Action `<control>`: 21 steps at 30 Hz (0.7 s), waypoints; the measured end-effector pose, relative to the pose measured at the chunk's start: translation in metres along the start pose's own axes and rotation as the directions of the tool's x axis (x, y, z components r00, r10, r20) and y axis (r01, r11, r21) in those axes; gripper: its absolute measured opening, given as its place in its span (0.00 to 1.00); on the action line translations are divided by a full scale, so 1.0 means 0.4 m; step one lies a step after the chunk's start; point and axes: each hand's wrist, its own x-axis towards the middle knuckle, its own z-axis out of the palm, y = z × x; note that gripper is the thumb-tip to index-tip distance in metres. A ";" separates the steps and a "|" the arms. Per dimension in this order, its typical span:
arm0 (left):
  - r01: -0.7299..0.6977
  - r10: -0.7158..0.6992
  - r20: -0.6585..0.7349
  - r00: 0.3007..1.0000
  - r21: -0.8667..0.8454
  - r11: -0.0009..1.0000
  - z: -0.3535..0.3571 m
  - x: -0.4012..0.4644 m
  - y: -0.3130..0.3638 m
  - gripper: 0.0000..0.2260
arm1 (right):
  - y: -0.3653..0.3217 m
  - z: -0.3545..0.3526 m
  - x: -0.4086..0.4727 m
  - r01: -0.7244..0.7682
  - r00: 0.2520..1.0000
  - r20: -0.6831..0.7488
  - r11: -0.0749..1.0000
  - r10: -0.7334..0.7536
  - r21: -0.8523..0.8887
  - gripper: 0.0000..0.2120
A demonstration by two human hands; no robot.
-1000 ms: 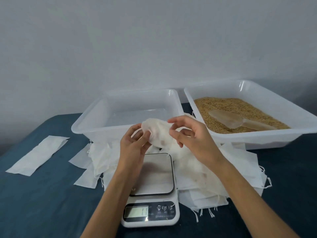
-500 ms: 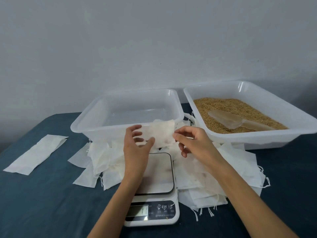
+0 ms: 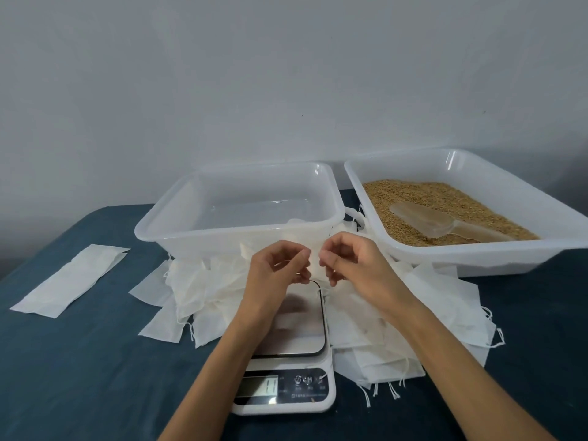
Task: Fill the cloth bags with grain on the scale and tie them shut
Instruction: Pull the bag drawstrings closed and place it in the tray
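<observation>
- The left hand point(image 3: 280, 268) and the right hand point(image 3: 353, 265) are up close together, above the far end of the small white kitchen scale point(image 3: 286, 361).
- Both hands have their fingers curled, and the fingertips pinch the top edge of a thin white cloth bag point(image 3: 315, 265) that shows between them.
- The cloth bag is held up in the air in front of the near wall of the see-through plastic tub point(image 3: 241, 205).
- The scale sits on the dark blue table cover point(image 3: 79, 377), with its shiny metal plate point(image 3: 299, 326) bare and its little screen at the near end.
- Flat white cloth bags with strings lie in a messy pile point(image 3: 413, 319) on both sides of the scale.
- A second white plastic tub point(image 3: 496, 249) on the right holds golden brown grain point(image 3: 423, 198).
- A see-through plastic scoop point(image 3: 426, 221) lies on top of the grain.
- A long flat white cloth piece point(image 3: 73, 278) lies alone, far to the left on the table cover.
</observation>
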 end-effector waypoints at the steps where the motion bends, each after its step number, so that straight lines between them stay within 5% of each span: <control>1: -0.008 0.010 -0.050 0.999 0.031 0.999 -0.006 0.003 -0.001 0.02 | 0.001 -0.004 0.003 0.002 0.999 -0.032 1.000 -0.002 0.002 0.02; 4: -0.074 0.102 -0.095 0.990 0.265 0.961 -0.015 0.011 -0.009 0.07 | -0.001 -0.021 0.010 0.025 0.994 -0.110 1.000 -0.025 -0.002 0.01; 8: -0.218 0.241 0.024 0.970 0.524 0.823 -0.002 0.022 -0.014 0.17 | -0.004 -0.028 0.008 0.049 0.989 -0.140 0.999 -0.047 0.013 0.01; 12: -0.310 0.211 0.228 0.951 0.665 0.680 -0.001 0.064 0.000 0.26 | -0.009 -0.040 0.006 0.065 0.982 -0.178 0.998 -0.062 0.009 0.02; 16: -0.342 0.161 0.303 0.939 0.804 0.486 0.021 0.086 0.004 0.13 | -0.009 -0.041 0.003 0.063 0.981 -0.180 0.998 -0.066 -0.023 0.02; 18: -0.307 0.235 0.204 0.950 0.738 0.601 0.019 0.091 -0.002 0.03 | -0.004 -0.040 0.004 0.071 0.977 -0.197 0.996 -0.082 -0.061 0.03; 21: -0.221 0.238 0.039 0.970 0.543 0.810 -0.001 0.092 -0.011 0.06 | 0.001 -0.036 0.006 0.077 0.973 -0.206 0.988 -0.103 -0.131 0.04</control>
